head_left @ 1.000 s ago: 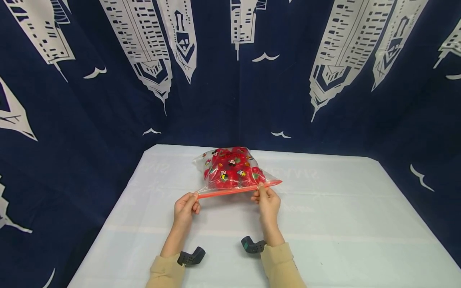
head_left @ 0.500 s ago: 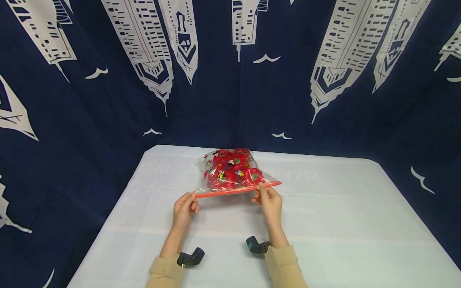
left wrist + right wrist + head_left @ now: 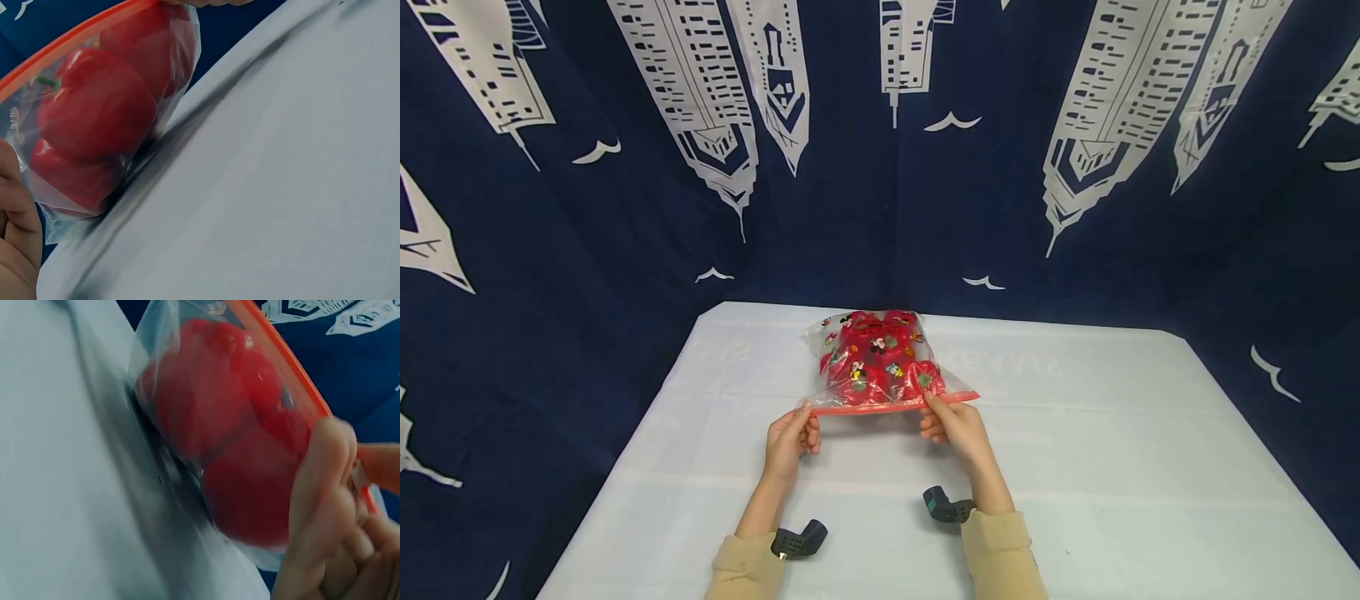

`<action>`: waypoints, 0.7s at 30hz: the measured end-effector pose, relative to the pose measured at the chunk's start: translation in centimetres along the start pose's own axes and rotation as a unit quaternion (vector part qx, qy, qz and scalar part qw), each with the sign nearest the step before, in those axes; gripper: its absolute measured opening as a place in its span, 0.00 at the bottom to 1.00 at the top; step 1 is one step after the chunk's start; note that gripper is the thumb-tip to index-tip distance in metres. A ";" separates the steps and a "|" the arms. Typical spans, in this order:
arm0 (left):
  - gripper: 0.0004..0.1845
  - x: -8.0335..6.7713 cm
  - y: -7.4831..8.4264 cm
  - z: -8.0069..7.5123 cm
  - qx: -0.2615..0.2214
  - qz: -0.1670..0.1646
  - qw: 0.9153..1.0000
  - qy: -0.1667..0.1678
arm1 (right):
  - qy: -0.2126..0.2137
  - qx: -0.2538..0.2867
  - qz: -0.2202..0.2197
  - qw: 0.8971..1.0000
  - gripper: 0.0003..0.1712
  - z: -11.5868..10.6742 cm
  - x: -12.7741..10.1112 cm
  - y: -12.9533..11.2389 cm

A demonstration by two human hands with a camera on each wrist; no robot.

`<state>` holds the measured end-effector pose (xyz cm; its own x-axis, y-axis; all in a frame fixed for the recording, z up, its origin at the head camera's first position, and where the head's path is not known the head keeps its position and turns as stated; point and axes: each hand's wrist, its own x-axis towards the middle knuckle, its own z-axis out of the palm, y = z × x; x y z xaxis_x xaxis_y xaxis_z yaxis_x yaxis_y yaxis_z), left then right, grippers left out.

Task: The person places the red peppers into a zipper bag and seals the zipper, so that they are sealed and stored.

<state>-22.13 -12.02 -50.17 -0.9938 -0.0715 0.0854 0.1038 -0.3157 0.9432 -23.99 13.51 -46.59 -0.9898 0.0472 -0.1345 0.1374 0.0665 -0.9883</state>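
A clear zip bag point(image 3: 865, 354) printed with small cartoon figures holds several red bell peppers point(image 3: 97, 103). It lies near the far side of the table, its orange zip strip point(image 3: 868, 409) toward the person. My left hand point(image 3: 788, 437) pinches the strip's left end between thumb and finger. Toward the strip's right end, my right hand point(image 3: 955, 429) pinches it, the orange tip sticking out beyond. A small whitish piece point(image 3: 359, 475) shows between the right thumb and finger in the right wrist view, perhaps a slider. Green stems point(image 3: 49, 82) show through the plastic.
The table has a white cover point(image 3: 1112, 450). Behind it hangs a dark blue cloth point(image 3: 850, 242) with white building prints. Black wrist cameras point(image 3: 800, 539) sit at both tan sleeves point(image 3: 1000, 550).
My right hand has shifted slightly left and nearer the person, drawing the strip's right end down so it lies more level. My left hand has barely moved and keeps its pinch.
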 end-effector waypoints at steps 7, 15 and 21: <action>0.16 0.1 -0.2 0.3 0.010 -0.027 0.999 0.023 | 0.059 0.058 -0.034 0.996 0.21 0.9 0.2 0.2; 0.16 0.1 -0.3 0.9 0.022 -0.015 0.999 0.020 | 0.143 0.150 -0.074 0.975 0.19 2.2 0.2 0.2; 0.17 0.0 -0.4 1.0 0.026 -0.009 1.000 0.015 | 0.178 0.175 -0.096 0.964 0.18 2.8 0.1 0.2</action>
<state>-22.24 -10.96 -50.19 -0.9936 -0.0956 0.0595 0.0832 -0.2676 0.9599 -24.13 10.76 -46.99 -0.9112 0.4113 0.0252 -0.1299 -0.2286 -0.9648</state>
